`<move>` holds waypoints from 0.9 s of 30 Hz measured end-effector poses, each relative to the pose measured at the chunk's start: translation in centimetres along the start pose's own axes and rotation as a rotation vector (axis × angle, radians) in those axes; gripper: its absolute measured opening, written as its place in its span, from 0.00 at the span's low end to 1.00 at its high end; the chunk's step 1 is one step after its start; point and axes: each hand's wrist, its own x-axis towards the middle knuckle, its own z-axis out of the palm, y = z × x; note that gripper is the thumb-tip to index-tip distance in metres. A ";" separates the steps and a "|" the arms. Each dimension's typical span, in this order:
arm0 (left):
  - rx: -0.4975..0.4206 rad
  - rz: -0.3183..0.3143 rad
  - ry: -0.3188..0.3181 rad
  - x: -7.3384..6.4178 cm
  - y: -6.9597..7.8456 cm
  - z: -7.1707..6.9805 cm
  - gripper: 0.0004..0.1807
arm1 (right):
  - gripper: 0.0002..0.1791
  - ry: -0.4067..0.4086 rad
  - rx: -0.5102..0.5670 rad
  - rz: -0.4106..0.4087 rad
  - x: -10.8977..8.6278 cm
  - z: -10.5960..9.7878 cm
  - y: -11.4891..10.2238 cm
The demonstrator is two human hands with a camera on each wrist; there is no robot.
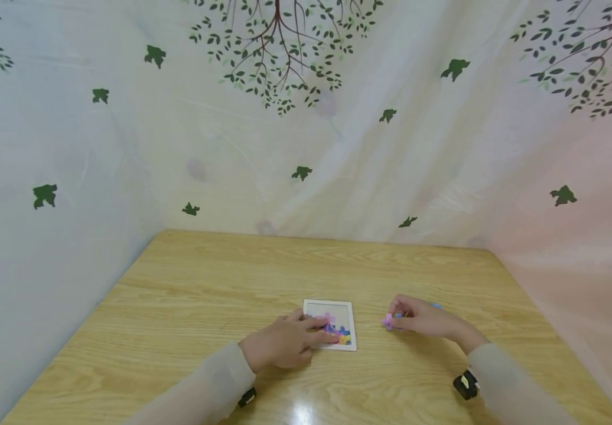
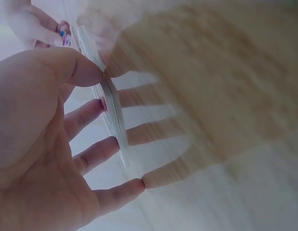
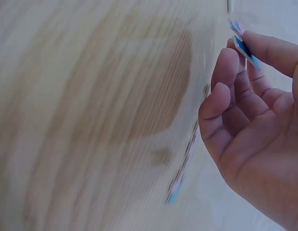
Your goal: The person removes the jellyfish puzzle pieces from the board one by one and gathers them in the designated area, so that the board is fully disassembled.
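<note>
A white-framed jigsaw puzzle (image 1: 353,319) lies on the table, its lower part filled with pink, blue and yellow pieces. My left hand (image 1: 288,341) rests over its left side, fingers spread and nearly straight. In the left wrist view, the left thumb and fingertips (image 2: 110,146) touch the edge and face of the thin puzzle frame (image 2: 111,108). To the right of the frame, my right hand (image 1: 422,317) pinches a pink and blue puzzle piece (image 1: 388,321) between thumb and fingers. The right wrist view shows the piece's blue part (image 3: 243,49) at the thumb tip.
Behind the right hand, a blue piece (image 1: 436,306) lies on the wooden table (image 1: 221,277). Several flat pieces (image 3: 176,185) show edge-on beneath that hand in the right wrist view. A leaf-patterned curtain (image 1: 263,147) hangs around the table's back and sides.
</note>
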 end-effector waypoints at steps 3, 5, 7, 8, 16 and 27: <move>-0.017 0.000 0.002 -0.1 0.0 0.0 0.30 | 0.11 0.026 -0.014 0.020 -1.5 -0.9 0.9; -0.029 -0.004 0.004 -0.1 0.0 0.0 0.30 | 0.11 0.047 -0.026 0.044 -2.4 -1.5 1.4; -0.036 -0.007 0.006 -0.1 0.0 0.0 0.30 | 0.12 0.069 -0.039 0.076 -3.3 -1.9 1.7; -0.031 -0.006 0.008 -0.2 0.0 0.0 0.30 | 0.12 0.078 -0.042 0.091 -3.7 -2.2 1.8; -0.010 0.002 0.012 -0.2 0.1 0.0 0.29 | 0.10 0.103 -0.077 0.087 -6.3 -3.4 3.1; -0.016 -0.002 0.011 -0.3 0.1 -0.1 0.29 | 0.08 0.144 -0.072 0.103 -7.2 -3.7 4.1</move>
